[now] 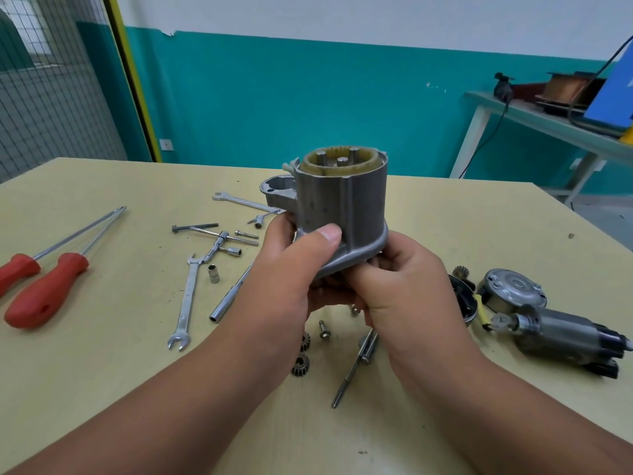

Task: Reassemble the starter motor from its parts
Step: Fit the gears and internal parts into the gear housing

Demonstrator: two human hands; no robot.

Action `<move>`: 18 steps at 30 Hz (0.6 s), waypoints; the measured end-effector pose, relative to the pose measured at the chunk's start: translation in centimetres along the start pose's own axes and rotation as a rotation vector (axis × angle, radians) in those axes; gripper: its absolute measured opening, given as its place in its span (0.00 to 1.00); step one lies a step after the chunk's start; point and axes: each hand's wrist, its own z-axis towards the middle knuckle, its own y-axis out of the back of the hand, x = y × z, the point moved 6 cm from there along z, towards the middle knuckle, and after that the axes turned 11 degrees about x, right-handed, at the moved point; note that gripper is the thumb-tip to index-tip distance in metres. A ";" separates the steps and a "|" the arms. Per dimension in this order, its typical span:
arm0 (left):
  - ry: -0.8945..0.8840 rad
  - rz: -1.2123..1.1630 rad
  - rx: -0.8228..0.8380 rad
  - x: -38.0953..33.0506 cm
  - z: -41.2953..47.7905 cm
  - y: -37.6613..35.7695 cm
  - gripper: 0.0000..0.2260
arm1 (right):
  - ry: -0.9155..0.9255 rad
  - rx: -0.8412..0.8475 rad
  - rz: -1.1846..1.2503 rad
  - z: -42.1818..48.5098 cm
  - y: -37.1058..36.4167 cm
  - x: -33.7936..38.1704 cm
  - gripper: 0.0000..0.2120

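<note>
- Head view, single frame. Grey cast housing [339, 207] is held up above the table [102, 371], upright, open end on top, roughly centre of frame.
- Inside the open end: a yellowish toothed ring gear [318, 165] seated against the wall, with three steel pins [342, 161] standing up within it.
- Left hand [291, 272] holds the housing from the left and below. Its thumb [329, 233] presses flat on the near wall just above the flange; its fingers curl around the far left side.
- Right hand [404, 279] grips the flange at the lower right, fingers curled underneath and out of sight. The housing sits above and between both hands.
- On the table directly under the hands: two small planet gears [301, 365], a short bolt [323, 330] and a long shaft [356, 365] lying at an angle.
- Right of the hands: motor body [561, 332] on its side, with a round end cap [513, 289] just behind it.
- Left of the hands: combination wrench [186, 299], loose socket [214, 274], T-handle [222, 240], extension bar [229, 296].
- Far left: two red-handled screwdrivers [48, 289], side by side.
- Behind the housing, a second cast piece [277, 190] lies on the table, partly hidden.
</note>
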 end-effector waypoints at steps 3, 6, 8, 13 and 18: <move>-0.006 0.036 0.000 0.1 0.0 0.0 0.22 | -0.005 0.047 0.077 0.3 -0.3 -0.3 0.11; -0.017 0.062 -0.011 0.0 0.1 0.2 0.22 | 0.004 0.048 0.096 0.4 -0.3 -0.3 0.11; -0.020 0.064 -0.012 0.0 0.1 0.3 0.21 | 0.003 0.046 0.105 0.3 -0.4 -0.3 0.11; -0.019 0.064 -0.003 0.0 0.1 0.4 0.21 | 0.010 0.036 0.111 0.3 -0.2 -0.4 0.12; -0.029 0.074 0.010 -0.2 0.1 0.4 0.28 | 0.006 0.043 0.121 0.2 -0.3 -0.3 0.11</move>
